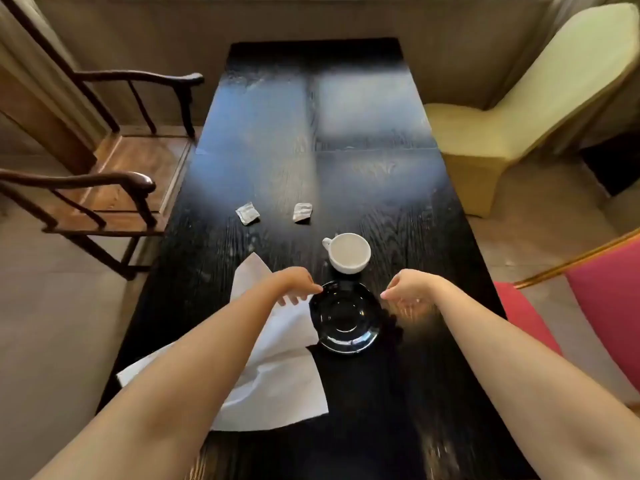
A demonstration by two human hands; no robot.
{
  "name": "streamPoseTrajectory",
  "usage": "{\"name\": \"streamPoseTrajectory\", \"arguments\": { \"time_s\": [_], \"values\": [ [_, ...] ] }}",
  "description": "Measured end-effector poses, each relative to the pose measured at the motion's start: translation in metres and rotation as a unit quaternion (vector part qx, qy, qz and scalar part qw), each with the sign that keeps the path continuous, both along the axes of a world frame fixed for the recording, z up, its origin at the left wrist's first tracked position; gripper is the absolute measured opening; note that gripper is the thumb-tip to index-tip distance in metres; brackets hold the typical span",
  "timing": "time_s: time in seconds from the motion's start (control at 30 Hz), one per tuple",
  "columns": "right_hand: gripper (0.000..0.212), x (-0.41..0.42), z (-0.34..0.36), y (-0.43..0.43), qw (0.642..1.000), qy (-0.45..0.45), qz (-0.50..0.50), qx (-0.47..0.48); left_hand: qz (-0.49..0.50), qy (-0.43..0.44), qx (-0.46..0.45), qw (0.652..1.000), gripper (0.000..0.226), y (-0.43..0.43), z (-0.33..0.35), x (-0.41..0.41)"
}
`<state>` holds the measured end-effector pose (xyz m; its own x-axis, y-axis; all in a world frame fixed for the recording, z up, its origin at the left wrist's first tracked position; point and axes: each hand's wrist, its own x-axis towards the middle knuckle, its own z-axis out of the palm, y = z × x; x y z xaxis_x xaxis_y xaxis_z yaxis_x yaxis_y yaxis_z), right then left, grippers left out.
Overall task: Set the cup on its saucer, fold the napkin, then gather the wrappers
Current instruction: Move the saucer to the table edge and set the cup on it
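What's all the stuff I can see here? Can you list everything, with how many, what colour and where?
Table: one, black wood, centre, running away from the viewer.
Cup: one, white, empty, upright on the table just beyond the saucer.
Saucer: one, glossy black, near part of the table, between the hands.
Napkin: one, white, unfolded, left of the saucer, partly under the left arm.
Wrappers: two, white, crumpled, apart on the table beyond the cup.
Wooden armchair: one, brown, left of the table.
Covered chair: one, pale yellow, far right.
Red chair: one, gold frame, near right.
Left hand: bare, empty, over the napkin at the saucer's left rim.
Right hand: bare, empty, right of the saucer.
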<state>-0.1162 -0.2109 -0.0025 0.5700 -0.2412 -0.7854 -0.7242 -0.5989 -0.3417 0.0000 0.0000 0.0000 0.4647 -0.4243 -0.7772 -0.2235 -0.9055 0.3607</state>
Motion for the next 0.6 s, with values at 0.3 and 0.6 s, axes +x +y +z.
{"name": "streamPoseTrajectory", "arguments": {
  "time_s": [0.3,0.6],
  "values": [
    [0.044,-0.009,-0.053,0.012,0.992,0.006,-0.088,0.089,0.020,-0.141,-0.035,0.989,0.017,-0.016,-0.050,-0.011],
    [0.047,-0.020,-0.075,0.014,0.958,-0.049,-0.226,0.170,0.068,-0.200,-0.070,0.975,0.032,-0.033,-0.087,-0.016]
  ]
}}
